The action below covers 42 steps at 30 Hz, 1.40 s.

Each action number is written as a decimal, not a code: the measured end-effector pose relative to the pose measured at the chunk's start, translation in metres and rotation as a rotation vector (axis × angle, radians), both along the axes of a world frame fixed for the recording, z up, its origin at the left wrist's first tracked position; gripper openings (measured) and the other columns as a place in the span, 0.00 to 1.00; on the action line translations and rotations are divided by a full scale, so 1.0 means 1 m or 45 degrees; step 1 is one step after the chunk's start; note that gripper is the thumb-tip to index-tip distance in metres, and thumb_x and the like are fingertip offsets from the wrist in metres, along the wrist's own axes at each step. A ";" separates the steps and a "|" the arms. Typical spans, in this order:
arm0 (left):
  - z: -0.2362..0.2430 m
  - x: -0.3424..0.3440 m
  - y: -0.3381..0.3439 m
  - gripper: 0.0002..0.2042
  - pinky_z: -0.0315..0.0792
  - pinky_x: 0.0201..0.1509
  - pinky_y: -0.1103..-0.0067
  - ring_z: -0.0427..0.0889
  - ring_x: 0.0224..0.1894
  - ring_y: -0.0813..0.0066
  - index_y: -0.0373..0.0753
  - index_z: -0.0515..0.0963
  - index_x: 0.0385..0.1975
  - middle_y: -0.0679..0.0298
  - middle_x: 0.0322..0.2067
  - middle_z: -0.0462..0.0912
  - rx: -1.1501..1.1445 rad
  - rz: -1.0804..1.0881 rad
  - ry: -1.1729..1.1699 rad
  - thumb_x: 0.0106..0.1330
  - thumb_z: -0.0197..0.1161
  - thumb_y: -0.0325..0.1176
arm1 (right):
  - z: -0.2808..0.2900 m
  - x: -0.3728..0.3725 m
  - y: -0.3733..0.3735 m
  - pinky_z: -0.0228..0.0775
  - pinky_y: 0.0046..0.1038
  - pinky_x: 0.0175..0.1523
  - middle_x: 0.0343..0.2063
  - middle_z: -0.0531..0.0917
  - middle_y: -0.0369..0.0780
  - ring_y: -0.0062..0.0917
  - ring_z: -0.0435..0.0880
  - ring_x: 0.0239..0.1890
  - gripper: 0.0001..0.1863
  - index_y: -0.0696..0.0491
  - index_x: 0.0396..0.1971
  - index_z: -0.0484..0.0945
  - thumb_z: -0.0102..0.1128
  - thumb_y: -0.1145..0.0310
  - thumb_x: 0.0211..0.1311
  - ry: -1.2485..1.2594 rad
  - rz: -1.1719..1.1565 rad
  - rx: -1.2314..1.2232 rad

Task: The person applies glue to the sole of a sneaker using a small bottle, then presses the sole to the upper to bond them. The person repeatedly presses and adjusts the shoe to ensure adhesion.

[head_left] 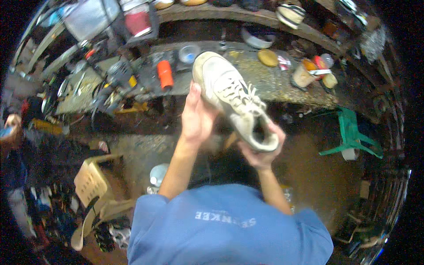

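Note:
A worn white lace-up sneaker (223, 84) is held up in front of me, over the near edge of the workbench. Its toe points to the far left and its dark opening lies to the near right, with the laces tied. My left hand (198, 115) supports the forefoot from the left side, thumb along the edge and fingers hidden behind the shoe. At the heel, my right hand (266, 152) is closed around the back, partly covered by the shoe.
Across the cluttered workbench (291, 92) are an orange cylinder (165, 75), a clear round container (189, 54), a yellowish disc (267, 58) and a tub of items (304, 74). A beige chair (95, 181) stands left, a green stool (351, 132) right. Another person's hand (12, 126) shows far left.

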State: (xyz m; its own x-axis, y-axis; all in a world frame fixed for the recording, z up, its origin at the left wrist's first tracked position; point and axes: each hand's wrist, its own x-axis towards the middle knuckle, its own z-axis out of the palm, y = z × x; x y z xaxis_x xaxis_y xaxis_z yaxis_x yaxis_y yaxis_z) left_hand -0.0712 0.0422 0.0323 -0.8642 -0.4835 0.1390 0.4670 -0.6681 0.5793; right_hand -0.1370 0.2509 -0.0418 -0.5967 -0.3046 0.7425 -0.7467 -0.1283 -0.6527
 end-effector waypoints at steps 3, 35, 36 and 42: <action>-0.018 0.012 -0.014 0.32 0.72 0.75 0.60 0.79 0.70 0.58 0.38 0.67 0.75 0.55 0.69 0.79 0.106 0.275 -0.255 0.82 0.53 0.56 | -0.017 0.020 -0.023 0.69 0.51 0.73 0.68 0.71 0.56 0.52 0.75 0.69 0.54 0.51 0.67 0.67 0.93 0.58 0.42 0.062 0.268 0.094; -0.079 0.028 -0.045 0.34 0.56 0.84 0.60 0.66 0.79 0.58 0.40 0.57 0.81 0.56 0.77 0.68 0.180 -0.203 -0.022 0.80 0.58 0.43 | -0.023 0.001 -0.047 0.65 0.41 0.79 0.72 0.74 0.51 0.42 0.77 0.72 0.53 0.58 0.80 0.59 0.67 0.51 0.56 -1.833 1.246 -0.266; -0.081 0.030 -0.039 0.37 0.55 0.85 0.60 0.65 0.79 0.58 0.40 0.55 0.82 0.57 0.77 0.67 -0.047 -0.144 -0.166 0.77 0.63 0.39 | -0.022 0.003 -0.046 0.69 0.43 0.77 0.71 0.76 0.51 0.43 0.80 0.69 0.50 0.58 0.79 0.61 0.65 0.52 0.58 -2.037 1.307 -0.432; -0.099 0.034 -0.028 0.47 0.68 0.78 0.65 0.74 0.72 0.60 0.40 0.56 0.82 0.55 0.72 0.74 -0.056 -0.018 -0.309 0.63 0.75 0.24 | -0.022 0.013 -0.045 0.66 0.39 0.78 0.73 0.75 0.48 0.38 0.77 0.72 0.40 0.58 0.79 0.62 0.51 0.44 0.82 -1.938 0.963 -0.087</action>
State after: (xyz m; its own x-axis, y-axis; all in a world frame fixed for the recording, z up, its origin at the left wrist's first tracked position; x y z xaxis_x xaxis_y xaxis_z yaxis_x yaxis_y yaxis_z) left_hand -0.0368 0.0145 -0.0663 -0.8815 -0.4692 -0.0531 0.3011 -0.6451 0.7023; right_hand -0.1240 0.2055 -0.0641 -0.4754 -0.8274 -0.2990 0.7393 -0.1914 -0.6456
